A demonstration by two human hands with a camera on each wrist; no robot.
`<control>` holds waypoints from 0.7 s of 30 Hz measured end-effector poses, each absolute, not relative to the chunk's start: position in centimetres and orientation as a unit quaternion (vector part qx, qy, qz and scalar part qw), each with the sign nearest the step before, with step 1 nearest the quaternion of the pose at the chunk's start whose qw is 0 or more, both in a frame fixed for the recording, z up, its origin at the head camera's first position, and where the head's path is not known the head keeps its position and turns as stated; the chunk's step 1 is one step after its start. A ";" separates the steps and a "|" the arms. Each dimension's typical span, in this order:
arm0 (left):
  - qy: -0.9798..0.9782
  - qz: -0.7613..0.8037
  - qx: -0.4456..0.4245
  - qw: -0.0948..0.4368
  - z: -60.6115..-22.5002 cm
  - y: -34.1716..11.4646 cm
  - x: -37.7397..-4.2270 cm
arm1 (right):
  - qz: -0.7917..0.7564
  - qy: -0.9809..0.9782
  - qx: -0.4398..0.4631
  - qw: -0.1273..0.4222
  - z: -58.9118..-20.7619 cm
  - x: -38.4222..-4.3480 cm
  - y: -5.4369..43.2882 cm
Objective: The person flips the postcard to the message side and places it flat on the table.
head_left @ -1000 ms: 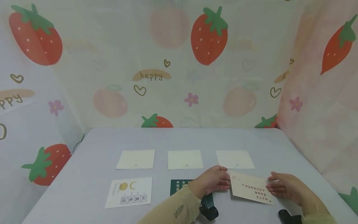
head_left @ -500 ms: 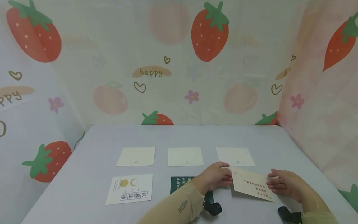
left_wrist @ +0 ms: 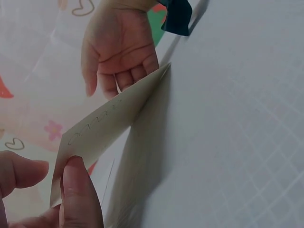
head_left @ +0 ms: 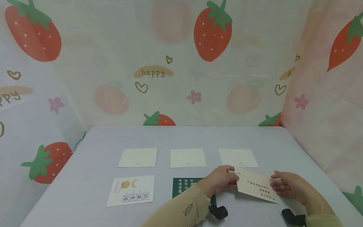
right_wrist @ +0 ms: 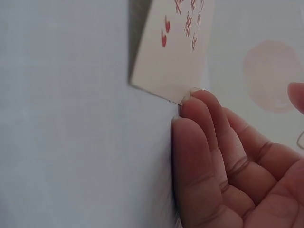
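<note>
On the right of the head view, a cream postcard (head_left: pixel 254 185) with reddish-brown printed characters stands tilted, its near lower edge close to the table. My left hand (head_left: pixel 221 179) pinches its left end; the left wrist view shows the card (left_wrist: pixel 111 109) passing between the fingers, its back carrying a line of looping script. My right hand (head_left: pixel 292 186) is at the opposite end, thumb apart and fingers lightly bent. In the right wrist view its fingertips (right_wrist: pixel 197 107) are right at the card's corner. Under my left forearm lies a dark green card (head_left: pixel 181 186), partly covered.
Three pale cards form a back row: left card (head_left: pixel 137 157), middle card (head_left: pixel 188 158), right card (head_left: pixel 238 157). A white card with a sun and moon (head_left: pixel 131 190) lies front left. The white table (head_left: pixel 181 137) meets a strawberry-print curtain (head_left: pixel 181 107) behind.
My left hand has shifted slightly right, and its fingers have come onto the left end of the postcard. The right hand stays almost still; the head view has tipped down slightly.
</note>
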State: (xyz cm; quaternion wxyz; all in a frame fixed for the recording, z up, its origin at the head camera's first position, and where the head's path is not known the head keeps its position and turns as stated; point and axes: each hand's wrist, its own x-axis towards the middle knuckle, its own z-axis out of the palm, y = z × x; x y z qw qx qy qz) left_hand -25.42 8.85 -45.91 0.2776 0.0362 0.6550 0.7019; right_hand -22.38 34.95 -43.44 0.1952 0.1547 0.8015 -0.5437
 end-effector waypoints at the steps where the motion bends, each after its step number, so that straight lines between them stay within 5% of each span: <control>1: 0.657 0.700 0.037 0.277 -45.9 8.9 -25.4 | -0.542 0.803 0.153 0.195 -43.4 -22.3 35.0; 21: 0.681 0.684 0.048 0.257 -46.0 7.9 -25.4 | -0.507 0.832 0.153 0.164 -43.2 -22.2 35.0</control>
